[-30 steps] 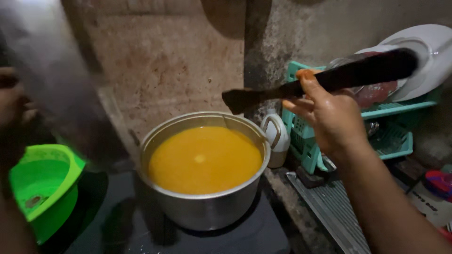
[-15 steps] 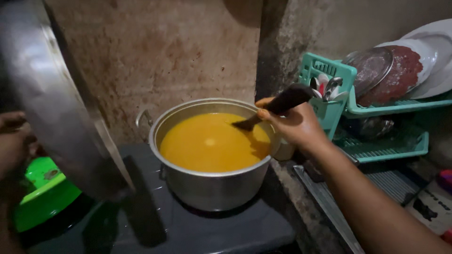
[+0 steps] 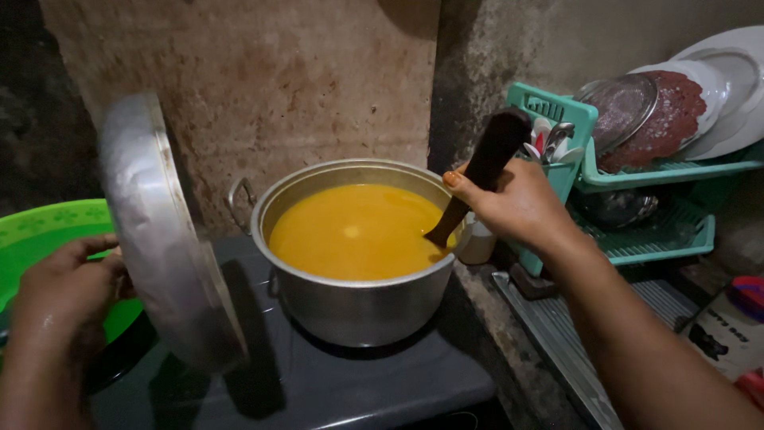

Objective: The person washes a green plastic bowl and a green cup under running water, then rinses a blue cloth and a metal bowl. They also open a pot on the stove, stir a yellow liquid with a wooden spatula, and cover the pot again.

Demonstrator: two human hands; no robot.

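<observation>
Right hand (image 3: 521,209) clenched on dark wooden ladle (image 3: 477,179), frame centre-right; since half-second earlier, tip had sunk into orange soup (image 3: 358,231); long axis ran upper right to lower left; left hand (image 3: 68,291) gripped metal lid (image 3: 171,239), tilted nearly upright, lower left

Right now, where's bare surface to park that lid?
Free: the dark stovetop in front of the pot, below the lid that the left hand holds. Crowded: the right hand with its spoon, and the dish rack right of the pot; green basin left.
</observation>
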